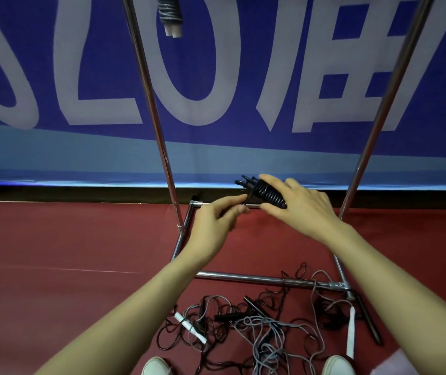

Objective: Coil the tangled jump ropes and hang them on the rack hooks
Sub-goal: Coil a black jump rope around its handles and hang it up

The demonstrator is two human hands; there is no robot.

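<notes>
My right hand (301, 205) grips a black jump rope (266, 193) wound tightly around its handles, held above the rack's base. My left hand (216, 220) pinches the loose end of that black cord just left of the coil. A grey coiled rope (169, 13) with white handles hangs at the top of the metal rack (151, 104). On the red floor below lies a tangled pile of ropes (257, 323), black and grey, with white handles (189, 327) sticking out.
The rack's two slanted poles rise left and right of my hands, and its base bars (257, 278) lie on the floor beside the pile. A blue banner (243, 77) covers the wall behind. My white shoes (157, 366) show at the bottom edge.
</notes>
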